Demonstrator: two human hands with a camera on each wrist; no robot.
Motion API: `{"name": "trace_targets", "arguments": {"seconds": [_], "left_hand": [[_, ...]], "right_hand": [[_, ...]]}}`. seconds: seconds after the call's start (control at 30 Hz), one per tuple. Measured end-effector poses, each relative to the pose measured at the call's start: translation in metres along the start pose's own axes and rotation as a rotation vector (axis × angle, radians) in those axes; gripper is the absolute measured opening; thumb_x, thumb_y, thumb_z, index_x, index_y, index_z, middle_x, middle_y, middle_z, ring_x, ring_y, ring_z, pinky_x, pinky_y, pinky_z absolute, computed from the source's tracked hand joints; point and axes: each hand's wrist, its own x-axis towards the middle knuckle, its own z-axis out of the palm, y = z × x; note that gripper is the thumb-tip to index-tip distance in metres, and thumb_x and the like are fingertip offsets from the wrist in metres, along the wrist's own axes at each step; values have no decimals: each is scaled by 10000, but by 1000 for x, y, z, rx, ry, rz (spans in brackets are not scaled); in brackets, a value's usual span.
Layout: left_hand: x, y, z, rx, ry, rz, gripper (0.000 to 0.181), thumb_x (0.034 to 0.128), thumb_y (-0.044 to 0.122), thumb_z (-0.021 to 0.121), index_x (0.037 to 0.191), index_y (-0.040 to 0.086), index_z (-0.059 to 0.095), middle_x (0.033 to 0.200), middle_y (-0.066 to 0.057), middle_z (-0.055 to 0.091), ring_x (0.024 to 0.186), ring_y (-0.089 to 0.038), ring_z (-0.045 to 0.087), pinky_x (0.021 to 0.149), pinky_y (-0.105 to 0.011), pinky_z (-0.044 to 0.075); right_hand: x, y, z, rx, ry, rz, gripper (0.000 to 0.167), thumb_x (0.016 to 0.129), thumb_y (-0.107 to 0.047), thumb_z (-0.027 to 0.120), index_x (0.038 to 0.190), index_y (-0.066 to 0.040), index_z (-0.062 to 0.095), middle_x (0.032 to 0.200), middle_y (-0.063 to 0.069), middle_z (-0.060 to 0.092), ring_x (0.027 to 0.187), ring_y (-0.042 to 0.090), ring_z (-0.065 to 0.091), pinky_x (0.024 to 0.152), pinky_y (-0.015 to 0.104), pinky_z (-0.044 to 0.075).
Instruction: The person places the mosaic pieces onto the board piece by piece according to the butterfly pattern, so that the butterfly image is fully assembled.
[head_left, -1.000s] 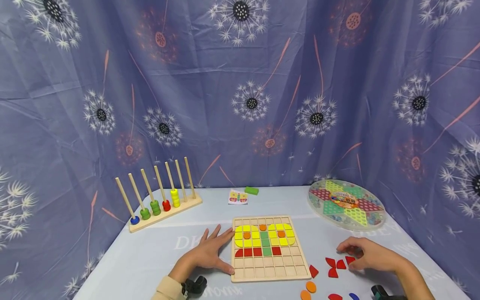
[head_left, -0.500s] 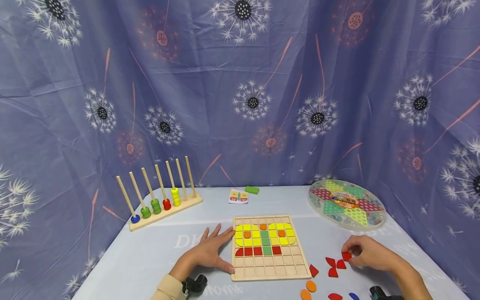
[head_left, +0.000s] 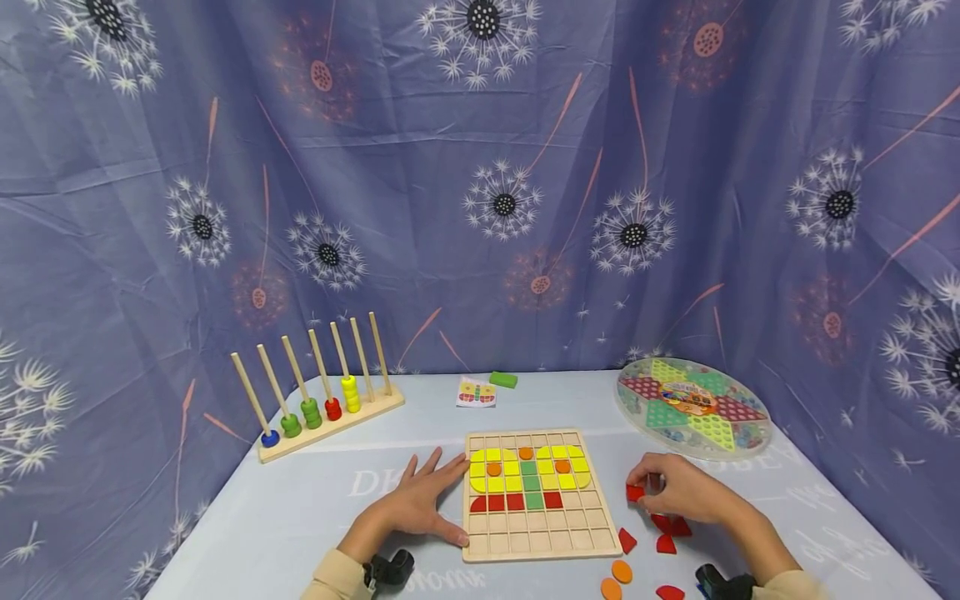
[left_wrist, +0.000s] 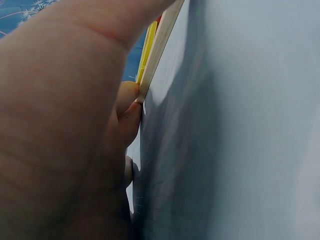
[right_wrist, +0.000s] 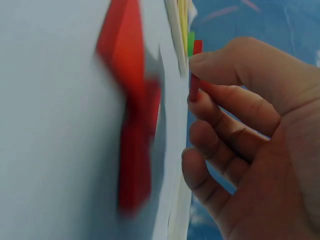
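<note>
A wooden grid board (head_left: 551,544) lies on the table, filled in part with yellow, green, red and orange pieces. With fingers spread, my left hand (head_left: 422,504) rests against the board's left edge, thumb at the near corner. In the left wrist view, fingertips touch the board's side (left_wrist: 162,47). My right hand (head_left: 684,490) pinches a red tile (head_left: 634,492) between thumb and index finger, just right of the board. The right wrist view has the tile (right_wrist: 196,75) edge-on in the pinch. Several red pieces (head_left: 666,544) lie below that hand.
Orange discs (head_left: 621,572) and a red piece (head_left: 627,541) lie near the board's front right corner. Behind the board are a pattern card (head_left: 476,393) and a green block (head_left: 503,380). A peg stand (head_left: 330,429) is at left, a round game board (head_left: 693,410) at right.
My right hand has picked up the red tile from the table and carried it left towards the board. The left hand has stayed at the board's edge.
</note>
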Motion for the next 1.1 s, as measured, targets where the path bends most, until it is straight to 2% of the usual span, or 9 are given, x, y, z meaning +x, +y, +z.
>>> {"name": "trace_targets", "arguments": {"seconds": [0.27,0.53,0.67,0.83,1.1], "left_hand": [[1,-1,0,-3,0,7,1163,607,774,697,1540,238,256,1580,42,209,1446,-345,25,1085,-626,-61],[1,-2,2,3,8,11,1169,601,781,694,1541,241,256,1579,40,216,1446,-345,32,1086,-627,-56],[1,-2,1,2,10,16,1164,605,775,698,1541,241,257,1579,38,216,1446,-346,33,1086,-627,-52],[3,-2,1,4,7,14,1165,605,774,698,1541,245,252,1580,43,213,1446,-344,31,1086,-626,-55],[2,0,0,-6,0,9,1159,611,762,707,1540,235,258,1578,41,218,1444,-352,33,1082,-633,-56]], "right_hand": [[31,-29,22,-12,-50,-113,219,813,-235,771,1026,-200,733,899,-75,606,735,147,531,605,260,478],[48,-48,40,-27,-90,-167,197,810,-155,760,1007,-161,747,883,-64,601,726,163,534,617,242,462],[51,-51,45,-56,-82,-182,177,822,-170,762,998,-188,753,866,-86,590,724,153,517,621,245,445],[52,-51,47,-63,-71,-157,152,830,-235,761,982,-221,753,862,-107,590,745,153,520,640,264,438],[31,-32,29,12,-40,-85,161,924,-288,656,1031,-194,731,949,-107,643,796,89,561,683,278,498]]}}
